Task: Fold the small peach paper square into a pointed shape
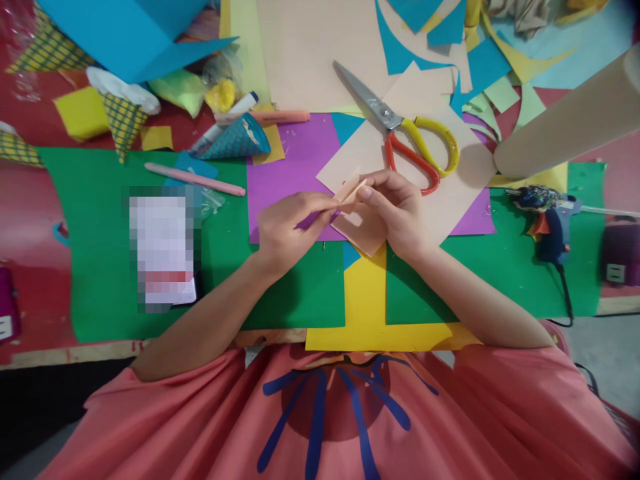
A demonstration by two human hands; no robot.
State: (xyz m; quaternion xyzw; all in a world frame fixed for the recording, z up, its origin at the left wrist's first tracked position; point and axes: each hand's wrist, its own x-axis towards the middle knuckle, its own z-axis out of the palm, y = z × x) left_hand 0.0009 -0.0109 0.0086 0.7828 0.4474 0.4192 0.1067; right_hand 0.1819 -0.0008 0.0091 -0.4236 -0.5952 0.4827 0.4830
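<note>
Both my hands hold a small peach paper piece (361, 230) above the purple sheet (295, 167). My left hand (287, 223) pinches the piece's left edge with closed fingers. My right hand (395, 210) is closed on the piece too, its thumb pressing a folded flap (350, 189) that stands up at the top. Below the hands lie a green sheet (100, 267) and a yellow sheet (367, 300).
Scissors (400, 127) with yellow and red handles lie just beyond my right hand. A glue gun (547, 217) rests at the right, a cardboard tube (570, 117) above it. Paper cones (240, 139), markers (195, 179), a blurred card (163, 250) and paper scraps crowd the left and back.
</note>
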